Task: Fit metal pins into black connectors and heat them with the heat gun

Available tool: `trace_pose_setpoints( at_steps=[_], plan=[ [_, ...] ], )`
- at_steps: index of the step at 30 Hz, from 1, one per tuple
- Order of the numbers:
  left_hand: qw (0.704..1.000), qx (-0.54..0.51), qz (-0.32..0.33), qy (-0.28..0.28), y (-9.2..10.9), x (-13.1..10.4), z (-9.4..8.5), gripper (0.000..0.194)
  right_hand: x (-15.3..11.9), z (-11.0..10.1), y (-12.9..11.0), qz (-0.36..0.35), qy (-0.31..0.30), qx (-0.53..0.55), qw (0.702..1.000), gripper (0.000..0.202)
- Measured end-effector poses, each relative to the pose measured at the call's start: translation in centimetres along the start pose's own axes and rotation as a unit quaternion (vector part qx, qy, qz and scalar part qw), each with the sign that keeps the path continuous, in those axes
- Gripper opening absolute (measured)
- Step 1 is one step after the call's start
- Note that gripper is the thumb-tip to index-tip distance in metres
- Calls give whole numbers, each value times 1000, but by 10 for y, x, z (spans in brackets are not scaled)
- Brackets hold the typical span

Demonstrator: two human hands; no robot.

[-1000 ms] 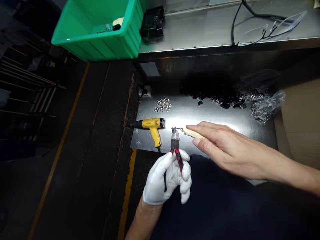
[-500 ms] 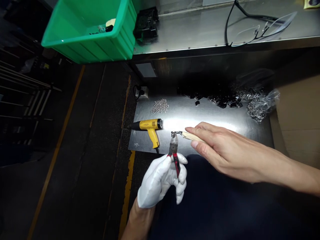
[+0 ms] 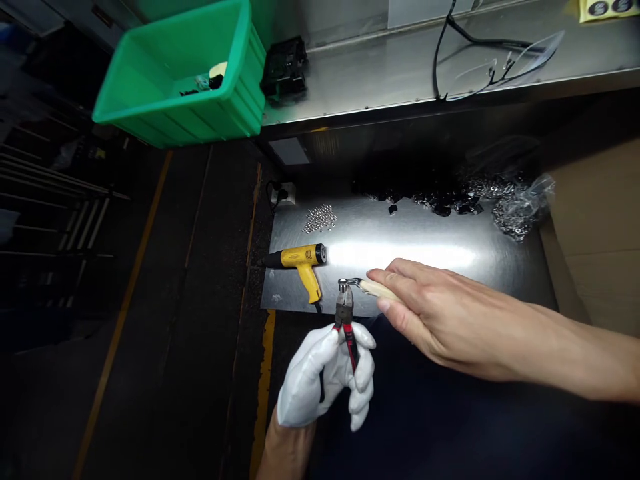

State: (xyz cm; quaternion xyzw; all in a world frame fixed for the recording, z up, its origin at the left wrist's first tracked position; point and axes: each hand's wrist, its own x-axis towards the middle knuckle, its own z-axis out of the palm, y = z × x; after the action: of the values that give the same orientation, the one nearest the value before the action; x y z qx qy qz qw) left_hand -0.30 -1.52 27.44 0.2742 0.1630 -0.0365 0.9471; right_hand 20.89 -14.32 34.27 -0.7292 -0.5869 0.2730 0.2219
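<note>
My left hand (image 3: 327, 377), in a white glove, is closed around the red-and-black handles of a pair of pliers (image 3: 345, 308), jaws pointing away from me. A small shiny metal ring (image 3: 343, 285) sits in the jaw tips. Bare, my right hand (image 3: 425, 303) grips a tool with a pale handle (image 3: 377, 289). That tool's thin, bent metal tip touches the ring from the right; its exact kind is not clear. Left of the pliers, a yellow heat gun (image 3: 301, 257) lies on the metal table (image 3: 400, 233).
Small silver pieces (image 3: 320, 218) lie beyond the heat gun. Black parts (image 3: 443, 203) and a plastic bag of metal rings (image 3: 517, 213) are at the back right. A shelf (image 3: 350, 87) above holds a green bin (image 3: 175, 113) and glasses (image 3: 495, 73). A socket block (image 3: 286, 193) stands at the table's left corner.
The view has tilted a little, so the scene sits lower in the picture. Both hands keep their holds, with the tool tip still at the ring.
</note>
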Motion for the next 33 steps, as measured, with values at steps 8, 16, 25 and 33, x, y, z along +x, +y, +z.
trace_pose_setpoints(
  at_steps=[8,16,25,33],
  plan=[
    [998,-50,-20,-23,2,-2,2,50,-5,1,0,8,-2,2,1000,44],
    [992,-98,-49,-64,7,0,5,52,-6,2,2,-9,12,2,1000,43],
    [986,-130,-59,-83,8,1,3,54,-5,3,3,-5,6,-14,1000,43],
    [948,-252,-86,-173,5,7,3,56,-4,10,6,-7,30,1,1000,38]
  ],
)
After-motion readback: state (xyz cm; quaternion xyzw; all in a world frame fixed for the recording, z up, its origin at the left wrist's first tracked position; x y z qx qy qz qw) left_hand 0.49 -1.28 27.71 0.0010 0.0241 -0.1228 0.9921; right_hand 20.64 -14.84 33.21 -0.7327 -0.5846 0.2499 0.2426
